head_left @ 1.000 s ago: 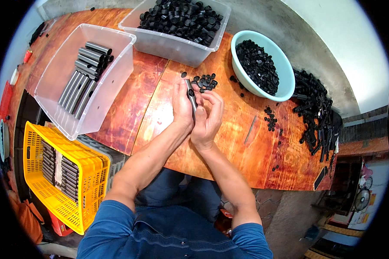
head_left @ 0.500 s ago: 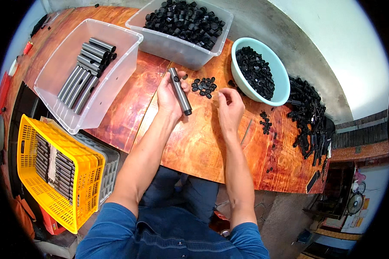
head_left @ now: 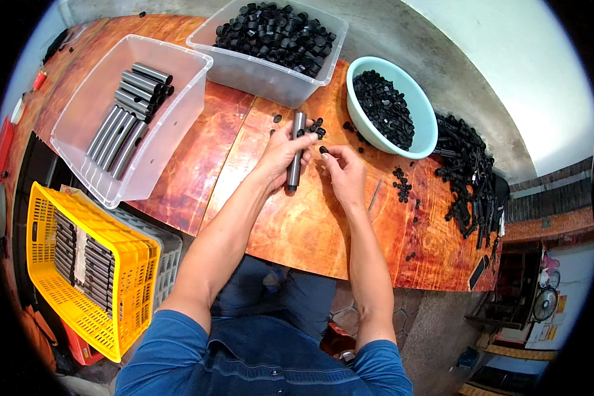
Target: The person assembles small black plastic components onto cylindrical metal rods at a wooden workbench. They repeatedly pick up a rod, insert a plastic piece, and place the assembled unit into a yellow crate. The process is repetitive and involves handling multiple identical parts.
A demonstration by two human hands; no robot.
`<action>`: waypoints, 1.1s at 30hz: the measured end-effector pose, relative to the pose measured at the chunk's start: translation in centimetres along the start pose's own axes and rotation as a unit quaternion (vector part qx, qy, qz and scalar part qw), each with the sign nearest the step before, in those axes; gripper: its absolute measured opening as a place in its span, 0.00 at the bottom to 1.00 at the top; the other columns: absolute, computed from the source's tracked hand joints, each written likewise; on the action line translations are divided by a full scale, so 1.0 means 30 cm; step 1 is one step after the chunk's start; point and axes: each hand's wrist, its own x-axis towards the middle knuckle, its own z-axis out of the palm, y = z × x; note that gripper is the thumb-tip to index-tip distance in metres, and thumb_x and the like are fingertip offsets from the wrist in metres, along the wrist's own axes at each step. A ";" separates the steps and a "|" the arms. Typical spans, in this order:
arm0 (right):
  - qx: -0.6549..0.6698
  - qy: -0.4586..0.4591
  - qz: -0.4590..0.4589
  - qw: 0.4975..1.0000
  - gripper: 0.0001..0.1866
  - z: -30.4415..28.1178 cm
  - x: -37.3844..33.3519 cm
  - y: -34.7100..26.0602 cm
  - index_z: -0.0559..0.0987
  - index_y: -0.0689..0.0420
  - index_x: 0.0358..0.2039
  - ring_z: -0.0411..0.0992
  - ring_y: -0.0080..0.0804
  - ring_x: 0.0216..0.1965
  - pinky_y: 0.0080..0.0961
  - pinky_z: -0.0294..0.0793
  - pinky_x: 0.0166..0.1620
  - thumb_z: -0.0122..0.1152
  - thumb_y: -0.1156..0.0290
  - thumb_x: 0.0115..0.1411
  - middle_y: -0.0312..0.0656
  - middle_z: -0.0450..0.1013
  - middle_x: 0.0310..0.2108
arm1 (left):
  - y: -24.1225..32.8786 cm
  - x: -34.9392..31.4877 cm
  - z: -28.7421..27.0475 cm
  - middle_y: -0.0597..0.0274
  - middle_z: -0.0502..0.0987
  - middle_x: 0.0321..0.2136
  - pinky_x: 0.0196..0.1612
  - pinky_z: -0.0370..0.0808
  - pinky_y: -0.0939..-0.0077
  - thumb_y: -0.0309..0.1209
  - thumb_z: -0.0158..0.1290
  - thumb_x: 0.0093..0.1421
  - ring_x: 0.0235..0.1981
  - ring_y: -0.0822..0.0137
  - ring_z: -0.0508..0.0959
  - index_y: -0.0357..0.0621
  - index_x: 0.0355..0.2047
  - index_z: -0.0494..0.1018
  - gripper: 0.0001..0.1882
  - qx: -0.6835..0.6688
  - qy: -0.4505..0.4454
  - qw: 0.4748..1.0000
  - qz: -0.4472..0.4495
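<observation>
My left hand [head_left: 280, 153] is wrapped round a grey metal tube [head_left: 295, 168] with a black lower end, held upright over the wooden table with the thumb across it. Just to its right, my right hand [head_left: 344, 168] pinches a small black plug [head_left: 323, 150] between thumb and fingertips, a short gap away from the tube. Beyond the tube lies a small group of similar black plugs [head_left: 318, 129], partly hidden by my left hand. One loose plug [head_left: 277, 119] lies to the left of the tube's top.
A clear bin [head_left: 171, 142] with grey tubes stands at left, another clear bin [head_left: 244, 69] with black caps at the back. A pale blue basin [head_left: 431, 125] holds black parts; a black heap [head_left: 472, 191] lies at right. Below left is a yellow crate [head_left: 135, 264] of tubes.
My left hand has moved right and turned the tube more upright, with its thumb now across it. My right hand has come down slightly, and a black plug now shows in its fingertips.
</observation>
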 end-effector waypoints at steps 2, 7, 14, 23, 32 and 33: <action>0.100 -0.015 0.065 0.993 0.07 -0.022 -0.014 -0.024 0.81 0.64 0.41 0.78 0.25 0.27 0.23 0.77 0.31 0.61 0.76 0.64 0.43 0.81 0.30 | -0.009 -0.011 0.012 0.65 0.74 0.30 0.19 0.71 0.83 0.27 0.62 0.62 0.20 0.77 0.74 0.42 0.55 0.68 0.22 0.014 -0.036 0.999 -0.001; 0.171 -0.018 0.064 0.983 0.07 -0.012 -0.037 0.033 0.80 0.65 0.41 0.77 0.22 0.27 0.22 0.78 0.30 0.62 0.76 0.64 0.39 0.79 0.30 | -0.024 -0.008 0.025 0.65 0.73 0.30 0.19 0.71 0.81 0.27 0.62 0.62 0.18 0.76 0.73 0.40 0.54 0.68 0.23 0.096 -0.059 0.993 -0.018; 0.322 0.004 0.099 0.941 0.08 -0.012 -0.043 0.031 0.80 0.66 0.43 0.76 0.20 0.28 0.19 0.78 0.30 0.63 0.79 0.64 0.39 0.78 0.31 | -0.036 -0.004 0.024 0.64 0.76 0.29 0.19 0.70 0.82 0.26 0.60 0.63 0.18 0.76 0.74 0.40 0.54 0.66 0.21 0.069 -0.066 0.994 -0.048; 0.134 0.067 -0.023 0.988 0.12 -0.011 -0.057 0.012 0.81 0.63 0.44 0.77 0.23 0.28 0.19 0.76 0.30 0.65 0.80 0.59 0.39 0.77 0.32 | -0.050 -0.009 0.038 0.64 0.76 0.29 0.22 0.73 0.80 0.25 0.59 0.63 0.21 0.75 0.76 0.39 0.55 0.66 0.21 0.047 -0.044 0.997 -0.042; -0.050 0.096 -0.133 0.985 0.12 -0.014 -0.064 -0.005 0.80 0.61 0.42 0.79 0.33 0.29 0.29 0.77 0.32 0.68 0.77 0.56 0.43 0.77 0.31 | -0.052 -0.009 0.031 0.68 0.74 0.27 0.23 0.72 0.80 0.30 0.57 0.67 0.21 0.77 0.74 0.43 0.56 0.67 0.19 0.039 -0.066 0.995 -0.060; -0.060 0.099 -0.141 0.983 0.12 -0.013 -0.061 0.003 0.81 0.61 0.42 0.79 0.33 0.28 0.29 0.77 0.32 0.68 0.77 0.56 0.43 0.77 0.30 | -0.058 -0.008 0.027 0.67 0.74 0.27 0.23 0.72 0.81 0.34 0.55 0.68 0.22 0.77 0.74 0.42 0.56 0.68 0.19 0.033 -0.079 0.995 -0.058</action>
